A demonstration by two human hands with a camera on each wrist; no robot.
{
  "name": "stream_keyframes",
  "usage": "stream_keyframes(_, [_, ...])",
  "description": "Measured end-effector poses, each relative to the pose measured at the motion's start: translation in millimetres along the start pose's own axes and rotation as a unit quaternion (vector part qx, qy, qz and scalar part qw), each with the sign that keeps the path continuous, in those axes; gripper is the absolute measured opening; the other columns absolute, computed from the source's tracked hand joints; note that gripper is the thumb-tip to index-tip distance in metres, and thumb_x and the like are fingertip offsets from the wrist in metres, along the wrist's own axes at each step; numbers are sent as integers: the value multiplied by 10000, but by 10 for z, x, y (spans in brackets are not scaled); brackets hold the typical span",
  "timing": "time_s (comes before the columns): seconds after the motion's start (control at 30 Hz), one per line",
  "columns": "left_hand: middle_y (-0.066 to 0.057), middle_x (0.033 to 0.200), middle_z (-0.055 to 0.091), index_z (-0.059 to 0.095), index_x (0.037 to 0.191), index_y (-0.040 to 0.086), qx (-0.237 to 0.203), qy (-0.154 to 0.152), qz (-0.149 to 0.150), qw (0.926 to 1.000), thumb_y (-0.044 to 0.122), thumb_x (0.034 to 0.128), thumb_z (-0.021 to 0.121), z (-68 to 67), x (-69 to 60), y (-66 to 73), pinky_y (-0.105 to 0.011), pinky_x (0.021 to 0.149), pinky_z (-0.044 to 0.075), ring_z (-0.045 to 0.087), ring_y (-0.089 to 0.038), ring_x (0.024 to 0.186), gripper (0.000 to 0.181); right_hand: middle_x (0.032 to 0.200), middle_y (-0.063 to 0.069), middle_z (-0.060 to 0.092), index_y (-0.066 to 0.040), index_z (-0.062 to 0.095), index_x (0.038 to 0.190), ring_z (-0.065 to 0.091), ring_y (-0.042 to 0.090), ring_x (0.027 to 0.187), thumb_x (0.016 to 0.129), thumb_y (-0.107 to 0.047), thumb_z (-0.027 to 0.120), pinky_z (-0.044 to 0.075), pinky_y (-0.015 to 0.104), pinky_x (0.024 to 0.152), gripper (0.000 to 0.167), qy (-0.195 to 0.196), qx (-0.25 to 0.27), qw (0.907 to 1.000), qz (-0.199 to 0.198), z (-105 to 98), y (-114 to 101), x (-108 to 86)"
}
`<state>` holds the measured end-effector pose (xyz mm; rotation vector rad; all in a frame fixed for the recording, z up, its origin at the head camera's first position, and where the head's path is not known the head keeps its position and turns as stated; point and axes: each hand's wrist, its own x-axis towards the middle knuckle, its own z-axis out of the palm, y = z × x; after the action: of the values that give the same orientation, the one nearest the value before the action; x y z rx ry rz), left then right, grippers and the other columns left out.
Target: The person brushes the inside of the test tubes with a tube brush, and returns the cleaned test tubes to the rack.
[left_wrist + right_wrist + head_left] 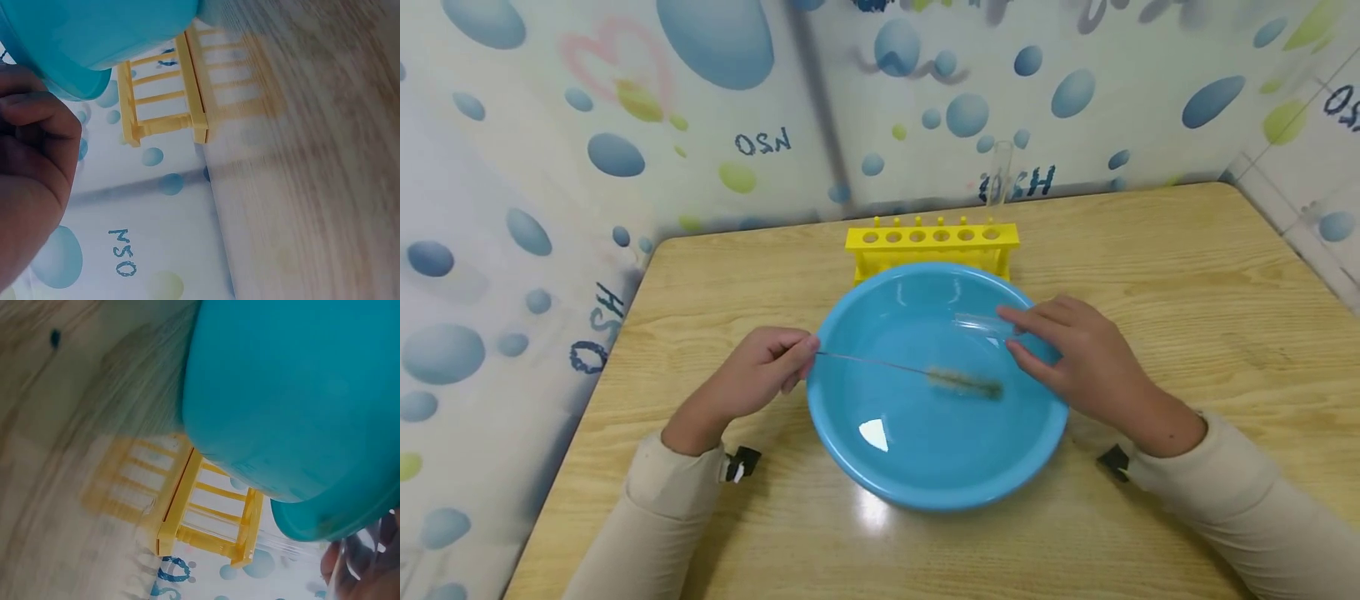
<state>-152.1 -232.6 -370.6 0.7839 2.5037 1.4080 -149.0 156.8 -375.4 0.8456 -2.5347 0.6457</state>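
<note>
My left hand [767, 367] pinches the thin wire handle of a test tube brush [962, 382] at the left rim of a blue basin [936, 497]. The brush's bristly head reaches out over the middle of the basin. Over the basin's right side, my right hand [1078, 358] holds a clear glass test tube [976, 323] between thumb and fingers, its far end pointing left. In the right wrist view, part of the clear glass [340, 569] shows against the fingers. The left wrist view shows curled fingers [47, 112] below the basin rim, with the brush out of sight.
Behind the basin stands a yellow test tube rack [932, 237], with another clear test tube [1000, 171] upright at its right end. A wooden table [1187, 333] carries everything. A patterned wall [820, 108] rises at the table's back edge.
</note>
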Motion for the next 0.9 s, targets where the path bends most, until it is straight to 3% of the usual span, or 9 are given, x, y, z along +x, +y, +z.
stream_keyframes(0.17, [-53, 553, 452, 526, 673, 63, -1, 172, 146, 9997, 123, 1076, 434, -35, -19, 4, -274, 472, 371, 427, -157, 498, 417, 921, 24, 728, -118, 695, 1258, 629, 217, 901, 793, -130, 832, 548, 442, 766, 485, -56, -112, 9999, -91, 12, 1, -5])
stream_keyframes(0.37, [-60, 533, 408, 487, 641, 71, -199, 737, 297, 9966, 111, 1089, 373, -98, -95, 10, -294, 469, 346, 377, -213, 476, 464, 898, 18, 717, -118, 706, 1242, 623, 206, 883, 782, -127, 843, 546, 416, 731, 480, 11, -109, 9999, -84, 15, -5, -3])
stream_keyframes(0.63, [-45, 541, 414, 495, 627, 59, -531, 1393, 563, 9872, 54, 1079, 350, -150, -186, 4, -307, 466, 342, 390, -145, 466, 475, 895, 19, 721, -116, 711, 1234, 619, 200, 873, 781, -130, 845, 552, 413, 720, 473, -19, -95, 10000, -13, 22, -22, 1])
stream_keyframes(0.9, [-26, 552, 419, 493, 642, 30, -788, 1715, 1079, 9761, 39, 1070, 360, -280, -203, 36, -301, 498, 326, 379, -126, 476, 449, 898, 15, 728, -125, 709, 1237, 624, 191, 865, 792, -120, 832, 545, 414, 720, 461, 86, -17, 10000, 18, 28, -5, 8])
